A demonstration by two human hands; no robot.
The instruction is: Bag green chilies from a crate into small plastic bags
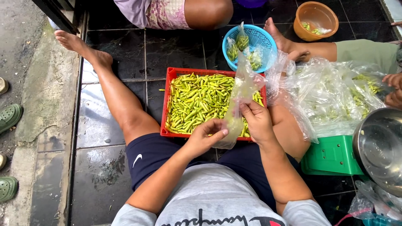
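Sitting on dark tiled floor [117, 54], legs spread round red crate [171, 104] full of green chillies [194, 102]. My left hand [205, 136] pinches lower edge of clear plastic bag [240, 90]; my right hand [256, 119] grips bag's side, fingers closed on film. Bag hangs over crate's right half, chillies inside. Blue basket [261, 39] beyond crate; green scale [331, 155] with steel bowl [379, 146] at right.

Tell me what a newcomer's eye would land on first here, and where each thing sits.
The red crate heaped with green chillies sits mid-frame on the dark tiled floor, between the person's legs. Just over its near edge, the left hand and right hand grip a clear plastic bag. Beyond it sits a blue basket; at right, a green scale.
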